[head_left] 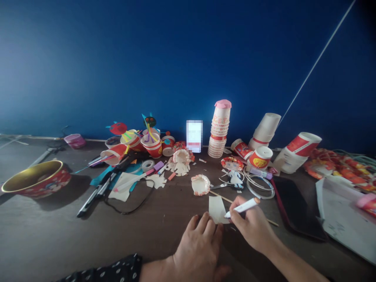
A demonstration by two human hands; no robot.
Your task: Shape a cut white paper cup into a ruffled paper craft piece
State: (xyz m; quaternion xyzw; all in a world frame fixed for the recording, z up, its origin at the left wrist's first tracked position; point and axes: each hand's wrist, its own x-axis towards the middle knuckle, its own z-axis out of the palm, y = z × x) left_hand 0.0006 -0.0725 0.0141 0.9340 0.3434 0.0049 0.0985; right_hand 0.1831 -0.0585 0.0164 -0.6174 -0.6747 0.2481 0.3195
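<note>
A small piece of off-white paper (216, 207) lies on the dark table in front of me. My left hand (201, 241) rests flat with its fingers stretched out, the fingertips at the paper's lower edge. In my right hand (252, 223) is a white marker (243, 206), gripped between thumb and fingers with its tip at the paper's right side. Behind the paper sits a cut-down paper cup (201, 185) with a folded rim. A paper doll figure (235, 174) with a red-orange top lies to the right of that, and a thin wooden stick (221, 196) passes behind my right hand.
Stacked paper cups (219, 135) stand at the back, with more cups (152, 144) at the left holding coloured strips. A red and gold bowl (37, 180) is far left, near a black-and-silver tool (96, 196). A dark phone-like slab (296, 205) and white paper (346, 225) lie right.
</note>
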